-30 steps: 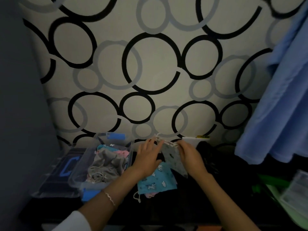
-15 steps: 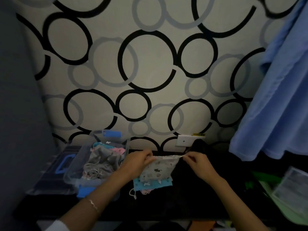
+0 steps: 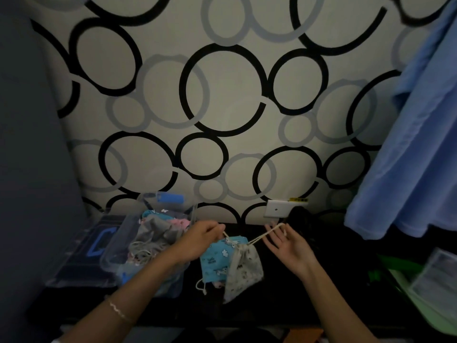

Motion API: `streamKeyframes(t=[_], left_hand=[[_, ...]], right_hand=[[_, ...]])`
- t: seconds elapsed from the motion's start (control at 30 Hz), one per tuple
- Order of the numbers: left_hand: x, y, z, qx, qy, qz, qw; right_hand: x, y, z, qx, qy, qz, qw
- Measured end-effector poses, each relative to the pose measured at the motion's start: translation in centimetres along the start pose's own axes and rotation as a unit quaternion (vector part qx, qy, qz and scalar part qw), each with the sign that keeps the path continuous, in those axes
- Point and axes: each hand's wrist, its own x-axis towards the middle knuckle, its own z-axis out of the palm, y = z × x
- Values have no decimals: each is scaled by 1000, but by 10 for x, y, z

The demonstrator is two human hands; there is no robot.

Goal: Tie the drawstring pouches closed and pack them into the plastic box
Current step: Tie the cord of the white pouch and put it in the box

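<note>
A grey printed drawstring pouch (image 3: pixel 243 271) hangs cinched at its mouth above the dark table. My left hand (image 3: pixel 200 240) pinches one end of its white cord. My right hand (image 3: pixel 288 245) is palm up with the other cord end running over its spread fingers, pulled taut to the right. Beneath the grey pouch lies a blue cartoon-print pouch (image 3: pixel 215 262) with a loose cord, and a pink one peeks out under it. The clear plastic box (image 3: pixel 116 246) with blue clips stands at the left, holding several tied pouches.
The box lid (image 3: pixel 84 256) with a blue handle lies left of the box. A wall socket (image 3: pixel 275 209) sits behind the hands. Black fabric (image 3: pixel 311 231) is heaped at the right, with blue cloth (image 3: pixel 415 149) hanging above and a green item (image 3: pixel 420 290) at far right.
The pouch mouth, held stretched flat between both hands, is now gathered shut. My hands have drawn the cords outward, and my right hand has turned palm up.
</note>
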Motion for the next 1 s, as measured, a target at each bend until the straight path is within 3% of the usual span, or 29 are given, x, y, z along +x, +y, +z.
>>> streamKeyframes(t=[0.1, 0.17, 0.27, 0.33, 0.7, 0.83, 1.0], left_hand=[[6, 3, 4, -90, -13, -21, 996], [8, 5, 9, -111, -31, -21, 993], [13, 11, 15, -97, -30, 4, 995], [19, 11, 21, -103, -12, 12, 995], [26, 0, 47, -114, 81, -32, 990], [29, -3, 43, -118, 34, -67, 990], [25, -9, 48, -24, -1, -37, 999]], right_hand=[[0, 12, 33, -60, -23, 15, 998], [-2, 21, 47, -188, -42, 16, 981], [-10, 36, 62, -457, -81, -14, 886], [-18, 45, 70, -526, -109, -5, 844], [-29, 49, 64, -478, -146, -5, 866], [-30, 51, 61, -465, -155, -7, 871], [-28, 55, 62, -448, -116, -29, 886]])
